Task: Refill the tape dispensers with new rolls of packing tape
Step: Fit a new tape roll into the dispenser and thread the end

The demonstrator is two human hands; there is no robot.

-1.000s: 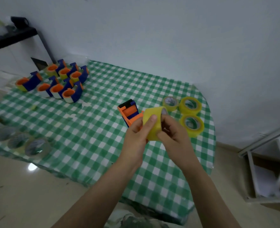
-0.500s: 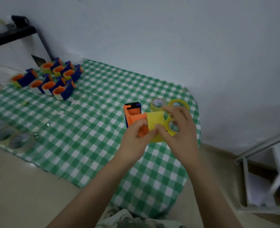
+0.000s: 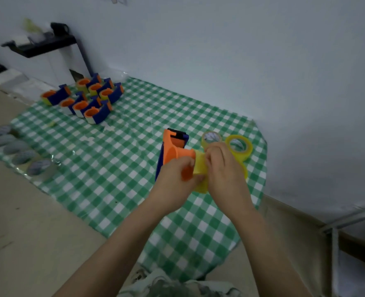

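Left hand (image 3: 175,179): fingers (image 3: 188,162) clenched around the orange hub end of the tape dispenser (image 3: 173,148), which is held in the air above the green checked cloth (image 3: 123,163). The dispenser's blue body and black top edge project up and away from these fingers.

Right hand (image 3: 224,168): fingers (image 3: 214,153) curled over the yellow tape roll (image 3: 199,166), grasping it from the right. The roll sits directly between the two sets of fingers, touching the orange hub. How far it is seated on the hub cannot be told, as both hands cover the joint.

Spare rolls: two yellow rolls lie on the cloth just beyond the right fingers, one larger (image 3: 239,146) and one smaller (image 3: 211,137). A further yellow edge (image 3: 245,172) shows past the right knuckles, mostly hidden.

Loaded dispensers (image 3: 87,99): a cluster of blue and orange units stands at the far corner of the cloth, well apart from the left fingers and to their left.

Grey rolls (image 3: 23,155): a row lies along the cloth's left edge, well to the left of the left fingers. The picture is too blurred to tell their detail.

Surroundings: the cloth lies on a beige floor (image 3: 38,232) against a pale wall (image 3: 220,50). A black shelf (image 3: 42,45) stands beyond the cluster.
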